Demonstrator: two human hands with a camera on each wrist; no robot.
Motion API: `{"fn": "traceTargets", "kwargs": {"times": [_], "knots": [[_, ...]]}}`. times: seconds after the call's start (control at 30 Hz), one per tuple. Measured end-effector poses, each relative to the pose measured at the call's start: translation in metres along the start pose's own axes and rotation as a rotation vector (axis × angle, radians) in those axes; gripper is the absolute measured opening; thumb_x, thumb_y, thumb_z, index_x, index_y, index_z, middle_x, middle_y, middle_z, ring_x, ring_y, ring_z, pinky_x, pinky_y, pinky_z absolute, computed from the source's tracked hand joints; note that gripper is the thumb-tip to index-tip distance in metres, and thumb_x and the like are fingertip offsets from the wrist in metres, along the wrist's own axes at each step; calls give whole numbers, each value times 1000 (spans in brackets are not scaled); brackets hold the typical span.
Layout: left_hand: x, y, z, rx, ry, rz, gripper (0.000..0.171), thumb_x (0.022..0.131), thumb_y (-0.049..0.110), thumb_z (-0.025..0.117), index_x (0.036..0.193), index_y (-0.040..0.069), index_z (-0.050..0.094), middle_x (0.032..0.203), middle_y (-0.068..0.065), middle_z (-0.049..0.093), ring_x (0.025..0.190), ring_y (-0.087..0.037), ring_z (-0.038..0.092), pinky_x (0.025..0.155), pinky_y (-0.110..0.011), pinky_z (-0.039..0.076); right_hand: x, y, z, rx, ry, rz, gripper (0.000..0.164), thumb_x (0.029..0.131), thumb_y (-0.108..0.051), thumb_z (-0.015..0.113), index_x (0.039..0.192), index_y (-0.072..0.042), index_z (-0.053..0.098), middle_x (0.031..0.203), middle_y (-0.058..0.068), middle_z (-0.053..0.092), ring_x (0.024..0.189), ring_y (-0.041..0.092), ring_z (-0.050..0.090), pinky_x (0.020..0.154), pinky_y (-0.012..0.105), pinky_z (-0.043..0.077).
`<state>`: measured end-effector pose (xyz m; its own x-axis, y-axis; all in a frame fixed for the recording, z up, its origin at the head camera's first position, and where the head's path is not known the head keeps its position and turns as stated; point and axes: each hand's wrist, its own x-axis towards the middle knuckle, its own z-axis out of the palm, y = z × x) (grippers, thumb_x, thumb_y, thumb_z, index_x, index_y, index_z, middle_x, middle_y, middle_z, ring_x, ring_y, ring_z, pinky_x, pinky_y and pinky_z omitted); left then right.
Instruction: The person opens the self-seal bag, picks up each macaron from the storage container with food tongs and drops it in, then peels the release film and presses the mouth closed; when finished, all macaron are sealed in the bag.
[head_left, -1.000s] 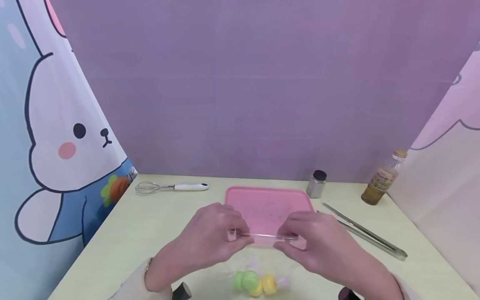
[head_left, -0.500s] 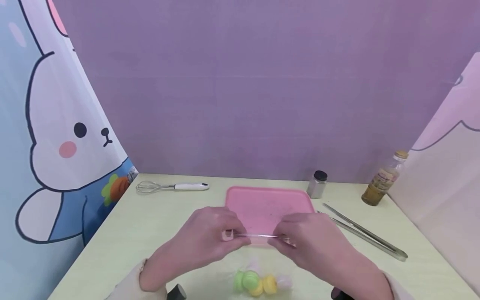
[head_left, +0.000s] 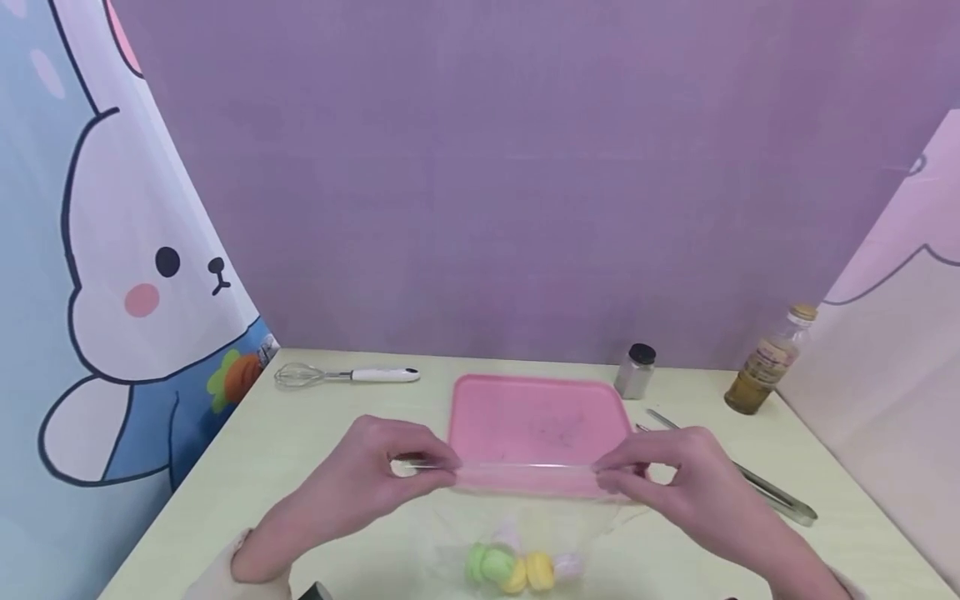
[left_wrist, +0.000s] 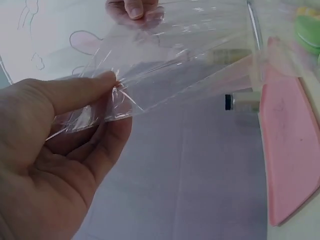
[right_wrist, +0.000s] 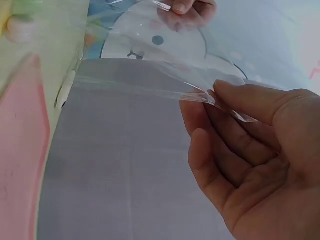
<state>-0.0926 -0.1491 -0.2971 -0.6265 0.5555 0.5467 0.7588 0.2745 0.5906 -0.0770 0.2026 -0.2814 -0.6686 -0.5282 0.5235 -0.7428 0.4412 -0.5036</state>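
Observation:
A clear plastic bag [head_left: 450, 521] hangs taut along its upper edge between my hands in the head view. My left hand [head_left: 378, 471] pinches that edge between thumb and fingers, on the left. On the right, my right hand [head_left: 678, 483] pinches it the same way. Both wrist views show the thin, shiny film [left_wrist: 165, 60] between thumb and fingers. Low in the bag, at the bottom middle of the head view, lie green macarons [head_left: 491, 564], yellow macarons [head_left: 539, 571] and pale purple ones [head_left: 567, 566], seen partly through the film.
Behind the bag a pink tray [head_left: 517, 417] lies on the table. A whisk [head_left: 345, 376] is at the back left. A black-capped jar [head_left: 635, 372], a corked bottle [head_left: 768, 362] and metal tongs [head_left: 776, 496], partly behind my right hand, are on the right.
Both hands have moved apart along the bag's edge, left hand leftward and right hand rightward. More of the taut edge shows between them. The macarons have hardly shifted.

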Motion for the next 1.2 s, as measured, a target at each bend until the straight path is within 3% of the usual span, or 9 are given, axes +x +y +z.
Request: {"fn": "traceTargets", "kwargs": {"times": [0.17, 0.27, 0.37, 0.5, 0.67, 0.9, 1.1, 1.2], "knots": [[-9, -2, -6, -62, 21, -171, 13, 89, 18, 80, 102, 19, 80, 91, 15, 75, 79, -8, 71, 72, -29, 60, -4, 8, -4, 128, -45, 71, 24, 94, -1, 70, 105, -20, 78, 92, -8, 76, 81, 12, 71, 67, 27, 58], [-12, -3, -10, -138, 45, -299, 14, 88, 21, 80, 102, 17, 80, 89, 11, 76, 78, -14, 73, 72, -32, 61, -5, 10, -3, 170, -49, 58, 29, 96, 5, 64, 112, -14, 77, 94, -4, 77, 84, 14, 71, 69, 28, 58], [-14, -4, -13, -228, 80, -370, 14, 88, 22, 80, 101, 15, 80, 89, 4, 77, 78, -20, 74, 74, -35, 61, -1, 9, -1, 207, -31, 39, 30, 96, 8, 62, 114, -11, 76, 95, -2, 77, 84, 15, 72, 70, 28, 58], [-17, -4, -18, -286, 97, -364, 11, 91, 18, 76, 101, 13, 79, 88, -1, 77, 77, -25, 74, 75, -38, 61, 6, 7, 4, 291, -9, 7, 32, 95, 13, 59, 115, -6, 75, 95, 4, 77, 82, 18, 73, 69, 32, 60], [-21, -1, -29, -261, 101, -376, 11, 94, 18, 74, 102, 14, 79, 89, -1, 77, 78, -24, 73, 74, -37, 61, 14, 6, 11, 374, -6, -47, 34, 95, 18, 56, 117, -1, 73, 96, 10, 76, 83, 21, 74, 67, 37, 61], [-29, 2, -53, -169, 53, -353, 11, 96, 14, 71, 104, 14, 78, 89, 2, 77, 76, -20, 73, 72, -37, 61, 28, 5, 28, 493, -50, -32, 28, 97, 13, 56, 115, 1, 73, 98, 13, 76, 86, 26, 74, 68, 42, 62], [-48, 3, -83, -46, 6, -279, 17, 95, 6, 70, 105, 16, 79, 89, 5, 76, 73, -16, 72, 67, -31, 60, 42, -5, 48, 594, -143, 37, 20, 100, 3, 58, 114, 2, 73, 101, 11, 76, 89, 31, 74, 72, 44, 62], [-59, 3, -100, -3, 0, -252, 20, 95, 2, 69, 105, 16, 78, 88, 5, 76, 71, -16, 72, 65, -30, 60, 51, -9, 61, 613, -183, 13, 19, 102, 0, 58, 113, 1, 73, 100, 10, 76, 89, 29, 74, 73, 42, 62]]}}
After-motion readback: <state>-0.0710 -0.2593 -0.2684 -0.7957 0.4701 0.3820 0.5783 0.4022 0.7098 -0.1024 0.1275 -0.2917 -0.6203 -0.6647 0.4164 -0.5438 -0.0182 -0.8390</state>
